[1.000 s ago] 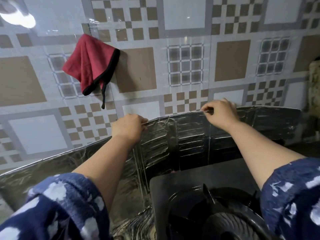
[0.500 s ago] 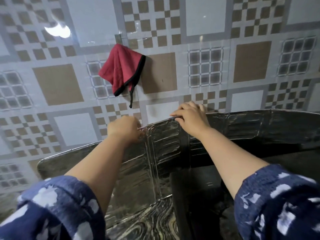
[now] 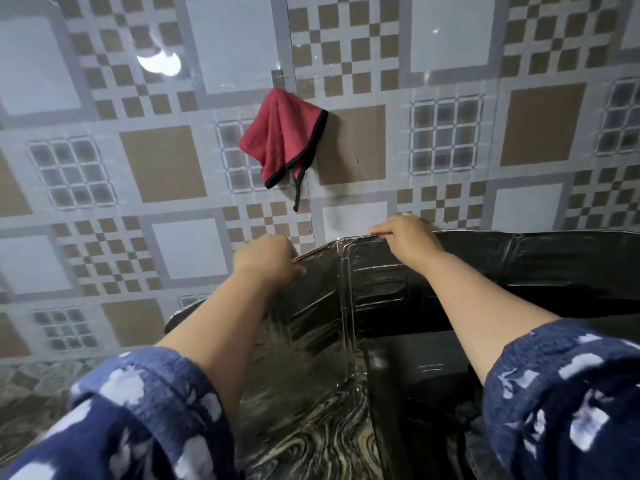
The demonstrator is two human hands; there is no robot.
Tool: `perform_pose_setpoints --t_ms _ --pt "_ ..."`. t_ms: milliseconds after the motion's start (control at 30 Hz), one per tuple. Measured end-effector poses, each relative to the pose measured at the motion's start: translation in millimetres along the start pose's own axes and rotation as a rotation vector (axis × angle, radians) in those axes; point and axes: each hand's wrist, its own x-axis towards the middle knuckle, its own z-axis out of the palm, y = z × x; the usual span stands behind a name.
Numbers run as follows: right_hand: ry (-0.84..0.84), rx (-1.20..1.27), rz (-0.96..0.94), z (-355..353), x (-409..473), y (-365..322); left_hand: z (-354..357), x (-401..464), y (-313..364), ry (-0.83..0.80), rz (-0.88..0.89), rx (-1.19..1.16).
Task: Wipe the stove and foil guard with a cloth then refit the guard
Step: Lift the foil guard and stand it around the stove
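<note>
We see both hands gripping the top edge of the crinkled silver foil guard (image 3: 374,292), which stands upright against the patterned tiled wall (image 3: 173,161) behind the black stove (image 3: 426,372). The left hand (image 3: 265,259) pinches the rim left of a vertical fold; the right hand (image 3: 405,237) curls its fingers over the rim just right of it. A red cloth with black trim (image 3: 282,135) hangs on the wall above, apart from both hands. Dark blue sleeves with white patches (image 3: 145,417) cover the upper arms.
</note>
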Motion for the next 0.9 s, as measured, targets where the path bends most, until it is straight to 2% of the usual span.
perform_pose_setpoints --t_ms 200,300,433,567,767,900 --pt "-0.047 -0.039 0.082 -26 7 11 -5 15 32 -0.007 0.046 -0.107" --pt "-0.050 -0.050 0.087 -22 2 9 -3 19 39 -0.100 0.047 -0.136" --pt "0.065 -0.035 0.103 -10 -7 5 -6 11 43 -0.221 0.100 -0.164" --pt "0.121 -0.038 0.062 -9 -11 2 -20 -5 37 -0.369 0.081 -0.471" --pt "0.151 -0.011 0.078 -8 -11 5 -16 -13 24 -0.435 0.023 -0.736" --pt "0.106 0.016 0.061 -9 -9 3 -11 -13 28 -0.403 -0.021 -0.903"
